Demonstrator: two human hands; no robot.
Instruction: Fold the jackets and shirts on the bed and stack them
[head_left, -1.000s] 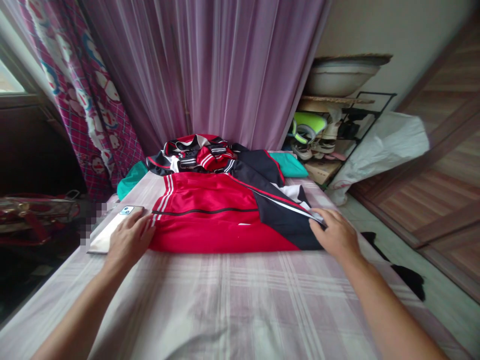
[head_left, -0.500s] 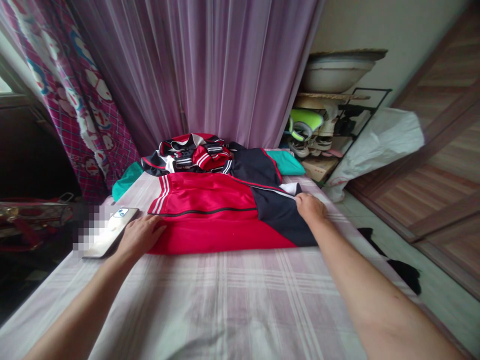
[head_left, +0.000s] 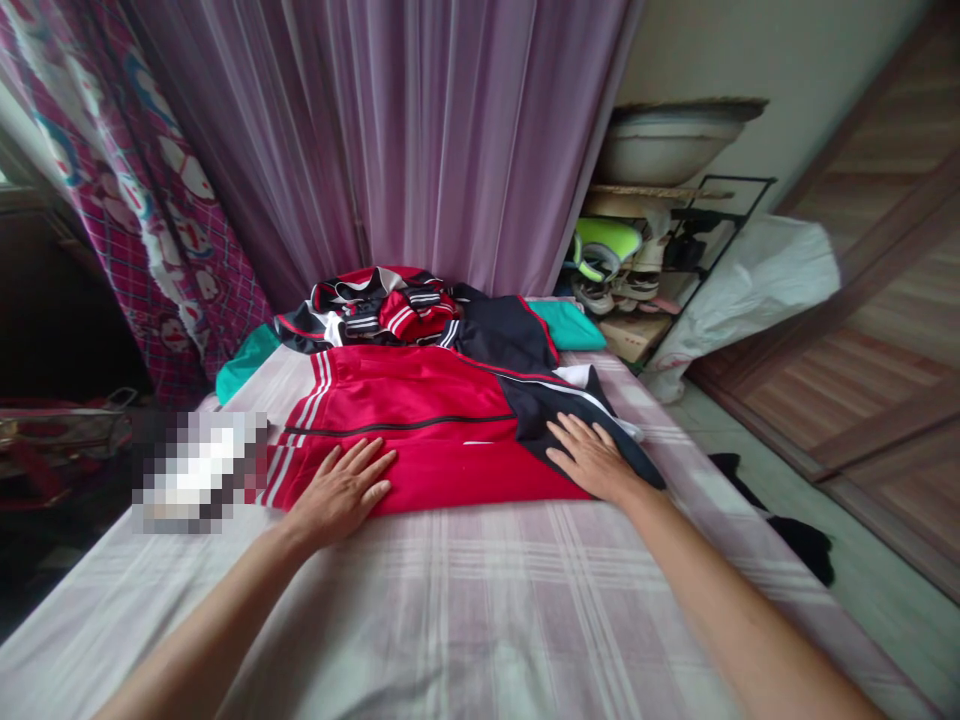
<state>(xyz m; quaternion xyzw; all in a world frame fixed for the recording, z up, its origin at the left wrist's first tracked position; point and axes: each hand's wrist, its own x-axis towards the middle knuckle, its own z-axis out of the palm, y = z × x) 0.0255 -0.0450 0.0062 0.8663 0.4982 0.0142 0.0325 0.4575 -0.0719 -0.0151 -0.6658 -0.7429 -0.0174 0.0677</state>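
A red and navy zip-up track jacket (head_left: 420,400) lies flat on the bed, with white stripes along its left hem and a dark zip across the middle. My left hand (head_left: 341,490) rests palm down on the red front, fingers spread. On the navy part at the right, my right hand (head_left: 589,455) also lies flat with its fingers apart. Neither hand grips the fabric. Behind the jacket sits a crumpled heap of red, navy and white striped clothing (head_left: 416,315). The jacket's near edge is partly hidden under my left hand.
A plaid sheet (head_left: 465,600) covers the bed. Left of the jacket is a blurred-out object (head_left: 202,470). Teal fabric (head_left: 574,325) shows at the back, before a purple curtain (head_left: 450,130). On the right stand a shoe rack (head_left: 720,190) and a white plastic bag (head_left: 765,280).
My right hand has left the jacket's right edge and now lies flat further in. My left hand has moved right onto the red front. The striped hem at the left is now spread out.
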